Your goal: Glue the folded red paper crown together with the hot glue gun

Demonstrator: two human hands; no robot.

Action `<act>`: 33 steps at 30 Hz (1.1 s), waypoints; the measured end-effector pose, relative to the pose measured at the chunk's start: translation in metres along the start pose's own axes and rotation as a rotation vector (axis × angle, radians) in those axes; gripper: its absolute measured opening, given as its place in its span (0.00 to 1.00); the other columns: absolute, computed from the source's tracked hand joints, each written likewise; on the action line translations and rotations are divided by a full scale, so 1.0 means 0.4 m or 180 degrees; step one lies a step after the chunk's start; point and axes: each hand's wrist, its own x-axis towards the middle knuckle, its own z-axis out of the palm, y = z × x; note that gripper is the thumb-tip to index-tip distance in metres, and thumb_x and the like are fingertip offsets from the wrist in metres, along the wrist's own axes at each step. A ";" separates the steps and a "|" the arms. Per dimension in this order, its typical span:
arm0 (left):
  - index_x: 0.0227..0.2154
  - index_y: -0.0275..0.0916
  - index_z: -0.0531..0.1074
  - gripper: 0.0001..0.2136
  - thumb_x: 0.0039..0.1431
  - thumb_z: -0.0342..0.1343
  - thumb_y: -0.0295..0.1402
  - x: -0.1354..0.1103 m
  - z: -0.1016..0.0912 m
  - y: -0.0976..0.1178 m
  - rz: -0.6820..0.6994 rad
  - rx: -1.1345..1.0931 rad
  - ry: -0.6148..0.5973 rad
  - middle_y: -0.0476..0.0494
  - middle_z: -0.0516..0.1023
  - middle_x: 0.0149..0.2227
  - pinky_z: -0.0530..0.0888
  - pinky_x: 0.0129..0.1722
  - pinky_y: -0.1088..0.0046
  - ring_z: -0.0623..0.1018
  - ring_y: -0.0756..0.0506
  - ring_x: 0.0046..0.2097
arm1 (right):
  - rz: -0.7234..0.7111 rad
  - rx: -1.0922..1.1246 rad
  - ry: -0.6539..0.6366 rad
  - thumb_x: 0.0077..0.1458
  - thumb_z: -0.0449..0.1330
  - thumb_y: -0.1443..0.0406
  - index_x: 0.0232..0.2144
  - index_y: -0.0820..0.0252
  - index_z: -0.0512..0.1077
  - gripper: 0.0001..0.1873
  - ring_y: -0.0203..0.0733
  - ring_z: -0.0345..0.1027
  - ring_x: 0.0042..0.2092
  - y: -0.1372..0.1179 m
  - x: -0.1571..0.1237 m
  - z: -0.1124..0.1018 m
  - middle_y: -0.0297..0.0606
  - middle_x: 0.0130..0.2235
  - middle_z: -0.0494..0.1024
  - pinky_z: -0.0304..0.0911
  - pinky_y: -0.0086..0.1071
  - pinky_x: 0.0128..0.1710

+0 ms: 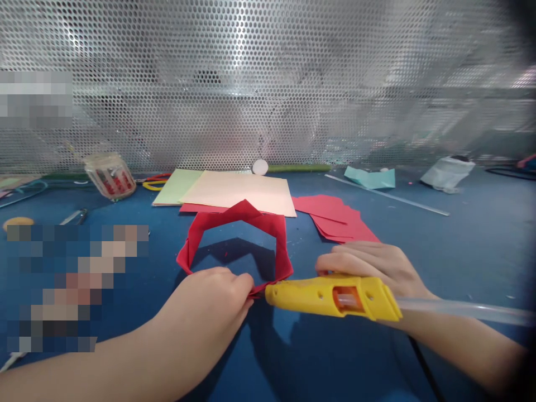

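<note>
My left hand point(218, 301) pinches the near edge of a folded red paper ring point(240, 212), which has pointed corners and stands open over the blue tabletop. In my right hand point(372, 268) is a yellow hot glue gun point(310, 296), its nozzle meeting the red paper right beside my left fingertips. A clear glue stick point(460, 310) juts from the back of the gun towards the right. Its handle and trigger are hidden behind the body, and so are most of my right fingers. Where the nozzle touches, I cannot make out any glue.
Behind the ring lie cream paper sheets point(247, 192) and green paper point(178, 187). Red paper pieces point(339, 218) spread to the right. A glass jar point(111, 176), yellow-handled scissors point(154, 184), a loose glue stick point(389, 195) and a perforated metal screen point(268, 84) stand or lie further back.
</note>
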 end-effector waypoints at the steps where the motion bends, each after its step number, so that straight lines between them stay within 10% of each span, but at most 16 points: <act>1: 0.39 0.39 0.73 0.12 0.65 0.44 0.28 0.000 -0.001 0.000 -0.0008 0.0007 -0.0015 0.41 0.78 0.37 0.74 0.41 0.59 0.78 0.40 0.41 | -0.0052 -0.0019 0.0027 0.65 0.46 0.64 0.37 0.55 0.62 0.06 0.34 0.61 0.22 0.001 0.001 -0.001 0.30 0.24 0.69 0.55 0.29 0.24; 33: 0.32 0.42 0.63 0.07 0.63 0.42 0.31 -0.009 0.004 0.004 0.0038 0.0023 0.0298 0.47 0.74 0.30 0.64 0.28 0.69 0.76 0.42 0.32 | -0.0364 -0.0317 0.0143 0.63 0.53 0.64 0.37 0.57 0.63 0.02 0.33 0.62 0.23 0.007 0.006 -0.015 0.29 0.23 0.69 0.59 0.29 0.25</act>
